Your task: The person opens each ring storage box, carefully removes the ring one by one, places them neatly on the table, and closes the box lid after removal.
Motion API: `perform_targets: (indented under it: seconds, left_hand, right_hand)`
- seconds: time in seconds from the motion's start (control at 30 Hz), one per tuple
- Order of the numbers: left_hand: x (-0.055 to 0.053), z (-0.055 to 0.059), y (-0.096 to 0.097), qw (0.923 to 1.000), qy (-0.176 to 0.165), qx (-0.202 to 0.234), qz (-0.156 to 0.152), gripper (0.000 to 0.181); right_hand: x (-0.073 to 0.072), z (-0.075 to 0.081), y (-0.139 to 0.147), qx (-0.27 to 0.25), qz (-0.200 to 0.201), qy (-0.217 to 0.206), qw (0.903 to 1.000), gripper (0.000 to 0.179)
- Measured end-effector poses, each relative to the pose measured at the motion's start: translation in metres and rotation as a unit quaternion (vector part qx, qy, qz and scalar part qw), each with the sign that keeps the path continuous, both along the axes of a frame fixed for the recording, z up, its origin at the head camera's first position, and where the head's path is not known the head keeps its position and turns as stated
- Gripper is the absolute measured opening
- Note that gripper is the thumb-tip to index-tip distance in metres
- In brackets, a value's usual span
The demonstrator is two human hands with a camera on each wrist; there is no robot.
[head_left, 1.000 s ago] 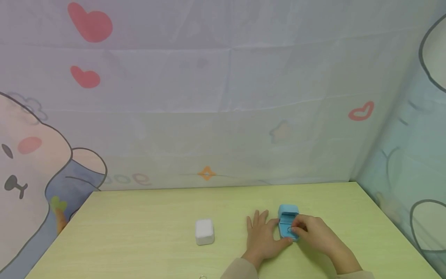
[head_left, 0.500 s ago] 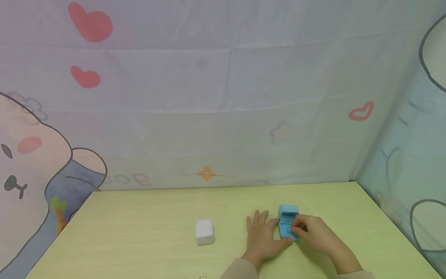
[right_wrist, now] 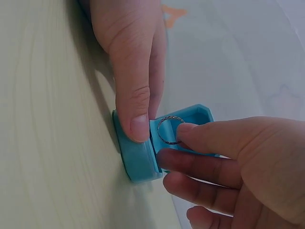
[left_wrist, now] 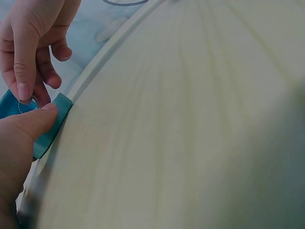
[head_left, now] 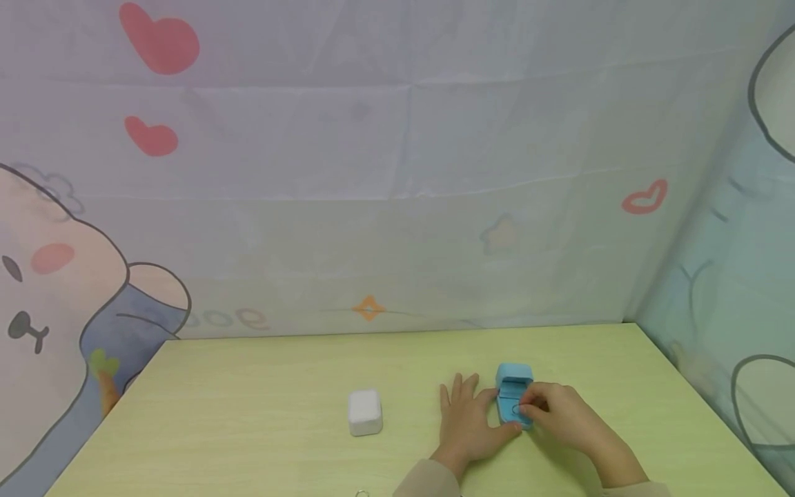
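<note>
An open light blue ring box (head_left: pixel 515 373) stands on the table, lid tipped back. My left hand (head_left: pixel 467 424) steadies it between thumb and index finger, the thumb over the front edge and the index at the left side near the hinge; the other fingers spread over the table. From the right, my right hand (head_left: pixel 562 414) reaches over the box and pinches a thin silver-looking ring (right_wrist: pixel 159 133) between thumb and index finger. That ring stands upright at the box's insert, its right part covered by the fingertips. In the left wrist view, the left thumb (left_wrist: pixel 35 121) hides part of the box.
A white rounded box (head_left: pixel 365 413) sits on the table left of the hands. Another thin ring (head_left: pixel 362 493) lies at the bottom edge of the head view, partly cut off. A printed cloth (head_left: pixel 397 207) hangs behind the table (head_left: pixel 248 414) and along its right side.
</note>
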State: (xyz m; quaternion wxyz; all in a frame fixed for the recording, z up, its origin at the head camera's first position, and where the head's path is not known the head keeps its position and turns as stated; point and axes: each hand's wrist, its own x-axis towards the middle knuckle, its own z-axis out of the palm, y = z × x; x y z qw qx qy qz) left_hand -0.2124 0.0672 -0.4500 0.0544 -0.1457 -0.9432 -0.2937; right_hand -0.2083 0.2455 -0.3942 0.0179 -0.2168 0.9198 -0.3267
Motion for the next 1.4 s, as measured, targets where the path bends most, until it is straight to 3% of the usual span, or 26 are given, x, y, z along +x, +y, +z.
perform_targets:
  seconds: [1.4]
  left_hand:
    - [-0.0013,-0.0032,0.0002,1.0000,0.001,0.003,0.000,0.063]
  right_hand:
    - [0.0012,0.0019,0.0023,-0.025,0.028,-0.045,0.9983,0.010]
